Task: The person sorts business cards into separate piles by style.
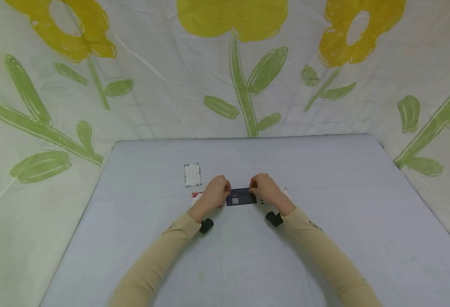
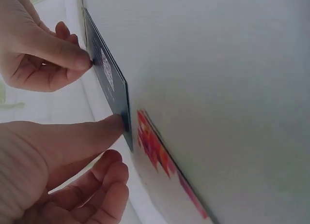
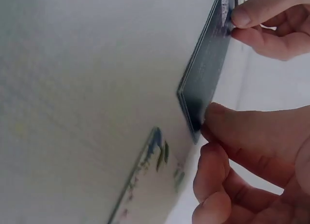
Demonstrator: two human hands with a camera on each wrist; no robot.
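A dark navy card (image 1: 242, 197) with a white QR code and small print lies on the white table between my hands. Its edge shows thin layers in the right wrist view. My left hand (image 1: 216, 192) pinches the card's left end, thumb on its face. At the opposite end, the thumb and forefinger of my right hand (image 1: 265, 187) pinch the far corner. A red-patterned card (image 2: 160, 154) lies beside the dark card on the left, partly hidden by my left hand. To the right, a floral-bordered card (image 3: 145, 185) is partly covered by my right hand.
Farther back on the left lies a white card with a leafy border (image 1: 192, 175). Black devices (image 1: 206, 225) sit at both wrists. The white table (image 1: 324, 170) ends at a back edge against a cloth (image 1: 152, 85) painted with yellow flowers.
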